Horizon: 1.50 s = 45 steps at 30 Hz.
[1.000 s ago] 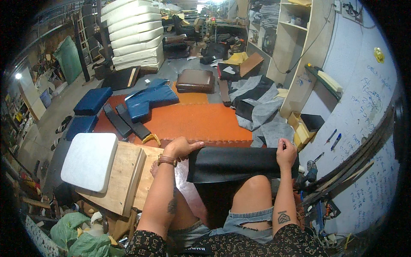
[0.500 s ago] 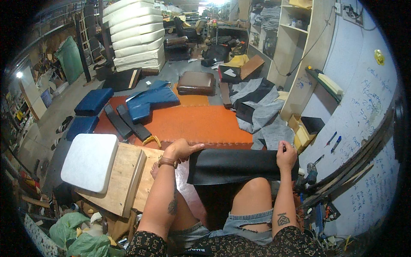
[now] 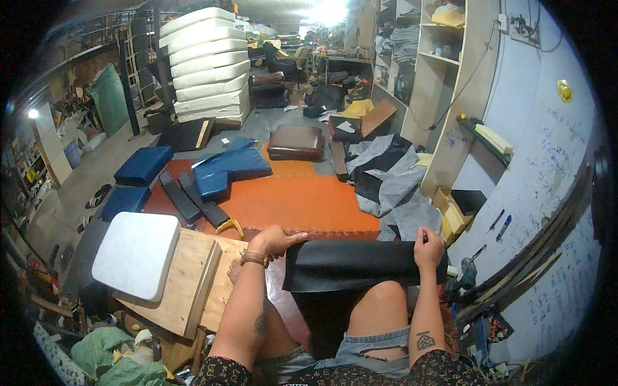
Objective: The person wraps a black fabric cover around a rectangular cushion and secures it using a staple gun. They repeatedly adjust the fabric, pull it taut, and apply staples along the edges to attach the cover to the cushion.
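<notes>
A strip of smooth black leather-like material (image 3: 351,265) stretches across above my knees, its upper edge roughly level. My left hand (image 3: 275,243) pinches its upper left corner between thumb and fingers. At the right end my right hand (image 3: 429,248) is closed on the same sheet, thumb up by the edge. The lower part of the sheet falls between my legs into shadow. Beside my left leg shows a pale, shiny pinkish sheet (image 3: 278,289), partly hidden by my forearm.
Left of me, a white cushion pad (image 3: 135,256) lies on plywood boards (image 3: 183,283). Ahead are an orange leather sheet (image 3: 302,202), black padded strips (image 3: 180,198), blue pieces (image 3: 225,168), a brown cushion (image 3: 295,141) and grey fabric scraps (image 3: 393,180). Shelves and a written-on wall stand right.
The whole view has tilted up slightly, so everything sits a little lower in the picture. Both hands keep their hold on the black sheet, with little other visible change.
</notes>
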### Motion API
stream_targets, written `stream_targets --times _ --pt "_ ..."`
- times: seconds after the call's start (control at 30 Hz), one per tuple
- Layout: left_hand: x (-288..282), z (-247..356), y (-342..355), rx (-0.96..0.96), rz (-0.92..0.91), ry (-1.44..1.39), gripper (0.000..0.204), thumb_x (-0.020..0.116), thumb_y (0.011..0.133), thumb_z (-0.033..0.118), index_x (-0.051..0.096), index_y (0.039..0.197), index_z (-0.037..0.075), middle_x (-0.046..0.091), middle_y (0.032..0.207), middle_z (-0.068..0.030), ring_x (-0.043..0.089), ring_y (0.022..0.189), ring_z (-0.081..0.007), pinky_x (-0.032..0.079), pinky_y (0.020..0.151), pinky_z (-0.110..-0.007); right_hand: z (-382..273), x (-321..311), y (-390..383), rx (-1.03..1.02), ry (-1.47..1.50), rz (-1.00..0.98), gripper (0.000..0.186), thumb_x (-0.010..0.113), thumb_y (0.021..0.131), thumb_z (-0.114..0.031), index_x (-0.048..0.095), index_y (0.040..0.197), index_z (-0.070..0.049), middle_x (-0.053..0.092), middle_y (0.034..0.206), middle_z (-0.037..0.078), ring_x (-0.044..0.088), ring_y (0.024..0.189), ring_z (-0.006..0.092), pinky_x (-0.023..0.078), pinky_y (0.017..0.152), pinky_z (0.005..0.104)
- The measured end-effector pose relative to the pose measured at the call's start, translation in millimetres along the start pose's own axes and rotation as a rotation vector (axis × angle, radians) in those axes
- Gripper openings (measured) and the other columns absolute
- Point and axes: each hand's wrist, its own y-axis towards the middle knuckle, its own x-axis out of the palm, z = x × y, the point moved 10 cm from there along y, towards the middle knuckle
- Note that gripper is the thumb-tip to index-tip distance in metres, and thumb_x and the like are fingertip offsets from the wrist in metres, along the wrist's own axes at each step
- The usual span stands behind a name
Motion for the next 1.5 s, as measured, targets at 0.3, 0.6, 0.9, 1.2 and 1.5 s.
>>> stream_targets --times 0.3,0.6,0.9,1.2,1.5 --pt "-2 4 -5 -0.017 -0.016 -0.017 0.078 0.068 0.091 0.077 0.082 0.099 0.001 0.064 0.067 -0.0098 0.063 0.054 -0.0205 0.050 0.051 -0.035 -5 -1 1 0.013 -0.018 -0.036 0.020 0.071 0.097 -0.025 0.079 0.098 -0.007 0.075 0.085 0.015 0.069 0.083 0.0374 0.052 0.084 0.0484" --pt "1 -6 3 -0.035 -0.004 0.001 0.080 0.070 0.088 0.079 0.081 0.096 0.000 0.064 0.067 -0.0098 0.063 0.055 -0.0210 0.051 0.051 -0.036 -5 -1 0 -0.012 -0.006 -0.007 0.021 0.071 0.098 -0.026 0.078 0.098 -0.006 0.074 0.084 0.015 0.069 0.084 0.0378 0.052 0.083 0.0493" --pt "0 -2 -2 -0.049 -0.018 -0.032 0.080 0.070 0.088 0.079 0.082 0.097 0.000 0.065 0.069 -0.0112 0.063 0.055 -0.0213 0.051 0.051 -0.036 -6 -3 0 -0.033 -0.003 0.014 0.021 0.071 0.098 -0.027 0.078 0.097 -0.007 0.074 0.083 0.014 0.068 0.082 0.0366 0.051 0.085 0.0482" --pt "0 1 -3 -0.033 -0.033 -0.026 0.078 0.069 0.089 0.079 0.083 0.104 0.004 0.066 0.071 -0.0107 0.064 0.056 -0.0209 0.051 0.051 -0.035 -10 -6 -1 -0.044 -0.028 0.024 0.020 0.071 0.098 -0.027 0.078 0.097 -0.008 0.073 0.081 0.013 0.068 0.080 0.0352 0.051 0.085 0.0473" --pt "-2 2 -7 -0.043 -0.027 -0.030 0.075 0.069 0.089 0.079 0.083 0.115 0.010 0.064 0.071 -0.0089 0.062 0.055 -0.0195 0.051 0.051 -0.034 -10 -5 0 -0.026 0.009 0.007 0.020 0.071 0.098 -0.026 0.078 0.096 -0.007 0.073 0.081 0.013 0.068 0.080 0.0361 0.051 0.084 0.0479"
